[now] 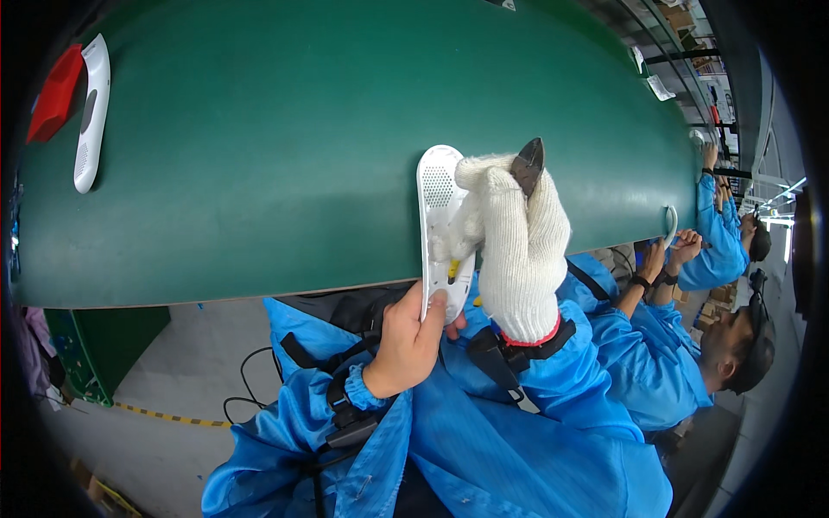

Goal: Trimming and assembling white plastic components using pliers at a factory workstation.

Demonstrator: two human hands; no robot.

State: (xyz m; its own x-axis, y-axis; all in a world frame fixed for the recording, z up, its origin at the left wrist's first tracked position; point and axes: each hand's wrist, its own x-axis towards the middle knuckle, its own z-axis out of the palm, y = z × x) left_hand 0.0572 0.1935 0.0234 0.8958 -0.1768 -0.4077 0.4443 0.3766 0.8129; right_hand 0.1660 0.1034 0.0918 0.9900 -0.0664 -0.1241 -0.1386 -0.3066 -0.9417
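Observation:
A long white plastic shell (437, 186), with a field of small holes at its far end, is tilted up at the near edge of the green table. My bare left hand (406, 338) is closed round its near end, thumb on the inner side. Over the shell's right side is my right hand (518, 246) in a white knitted glove, its fingers curled. Out of that fist sticks a dark pointed tool (528, 166); the rest of it is hidden in the glove. A small yellow part (453, 270) shows inside the shell. The gloved fingertips are at the shell's inner face.
On the green tabletop (259, 155), at the far left, a white part with a grey oval (91, 112) lies beside a red holder (57, 93). To my right, co-workers in blue (652, 354) sit along the table, one holding a curved white part (671, 226).

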